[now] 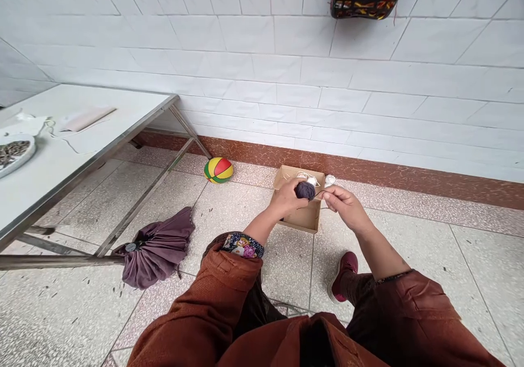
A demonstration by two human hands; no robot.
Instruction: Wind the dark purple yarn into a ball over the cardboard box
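Note:
My left hand (287, 197) is closed around a dark purple-grey ball of yarn (305, 190), held above an open cardboard box (301, 220). Just to its right, my right hand (343, 206) pinches a strand of the same dark yarn (320, 193), which runs short between the two hands. Behind the ball, white yarn (311, 181) lies in the upper part of the box. Another white ball of yarn (329, 180) sits at the box's right side, by the wall. My hands hide part of the box.
A red, yellow and green ball (218, 170) rests on the floor beside a metal-framed table (135, 102) at left. A folded purple umbrella (159, 249) lies below it. My red shoe (345, 274) is near the box. A patterned bag (368, 1) hangs on the tiled wall.

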